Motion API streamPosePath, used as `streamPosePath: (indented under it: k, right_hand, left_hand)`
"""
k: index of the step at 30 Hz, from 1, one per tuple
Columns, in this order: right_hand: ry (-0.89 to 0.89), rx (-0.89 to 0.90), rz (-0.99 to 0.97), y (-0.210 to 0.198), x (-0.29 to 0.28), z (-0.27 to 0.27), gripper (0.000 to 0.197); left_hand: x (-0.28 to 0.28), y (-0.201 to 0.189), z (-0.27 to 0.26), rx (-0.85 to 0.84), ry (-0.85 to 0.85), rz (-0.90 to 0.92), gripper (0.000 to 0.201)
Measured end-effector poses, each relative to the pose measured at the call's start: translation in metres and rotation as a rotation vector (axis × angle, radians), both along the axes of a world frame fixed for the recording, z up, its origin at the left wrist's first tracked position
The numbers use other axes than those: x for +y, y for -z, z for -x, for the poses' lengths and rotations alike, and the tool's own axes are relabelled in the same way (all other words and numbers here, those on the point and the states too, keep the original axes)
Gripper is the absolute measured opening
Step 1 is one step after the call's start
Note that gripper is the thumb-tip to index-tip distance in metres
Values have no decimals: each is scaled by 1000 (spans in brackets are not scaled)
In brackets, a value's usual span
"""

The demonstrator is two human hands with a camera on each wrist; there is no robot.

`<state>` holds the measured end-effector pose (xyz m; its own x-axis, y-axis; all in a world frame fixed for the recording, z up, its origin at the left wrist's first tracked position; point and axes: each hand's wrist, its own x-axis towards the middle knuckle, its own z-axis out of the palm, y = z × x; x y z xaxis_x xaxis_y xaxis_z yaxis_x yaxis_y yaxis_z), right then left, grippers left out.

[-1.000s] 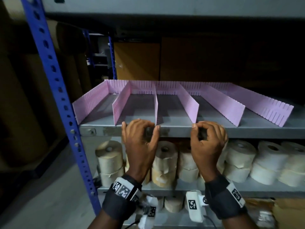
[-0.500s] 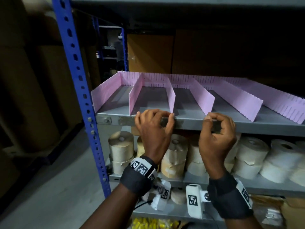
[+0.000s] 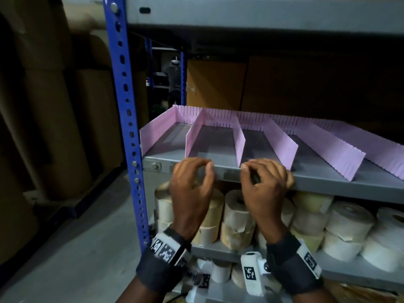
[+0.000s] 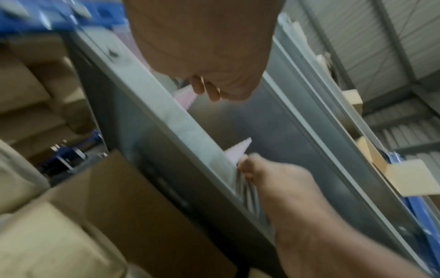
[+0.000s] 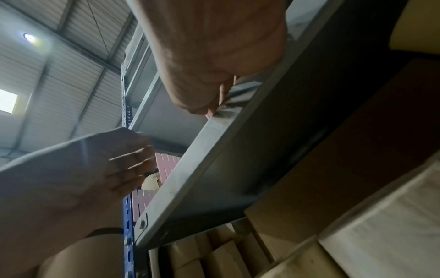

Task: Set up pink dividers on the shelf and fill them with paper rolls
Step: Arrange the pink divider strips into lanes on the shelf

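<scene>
Hovering both my hands at shelf (image 3: 328,184) front lip: left hand (image 3: 192,184) and right hand (image 3: 265,184) fingers curled, gripping nothing I can see. Pink dividers (image 3: 240,141) just beyond fingertips, long axes running front-to-back. Paper rolls (image 3: 237,217) directly below hands, both equally near.

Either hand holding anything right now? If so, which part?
Nothing is held. Left hand and right hand hover, fingers curled, at the shelf's front edge, below the dividers; neither has a grip on one.
</scene>
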<state>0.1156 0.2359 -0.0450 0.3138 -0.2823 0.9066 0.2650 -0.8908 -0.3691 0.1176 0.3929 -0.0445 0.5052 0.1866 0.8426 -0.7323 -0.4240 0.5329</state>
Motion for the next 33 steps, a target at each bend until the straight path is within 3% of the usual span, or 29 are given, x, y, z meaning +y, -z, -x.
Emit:
streamPosePath:
  k: [3,6,10,16,24,29,33]
  right_hand:
    - [45,17,13,4,3,-6,14]
    - [66,38,17,5,7,-12,16]
    - [74,28,15,6,8,-13,17]
    - [47,25,1,3,10,-6,13]
    - [-253,-211,9,-6,42,21,19]
    - [-415,-89,38,-7,78,2,12]
    - [-253,74,92,-2,99,-23,17]
  left_hand:
    - [21,0,1,-51,-106,46,14]
    - [34,0,-10,2,-153,44,16]
    - [45,3,-27,102,-134,-2,23]
    - [47,7,-34,154,-103,-57,15]
    - [45,6,-34,156,-91,-14,10]
    - [64,7,-28,22,-136,55,5]
    - [92,13,-24,3,-264,151,4]
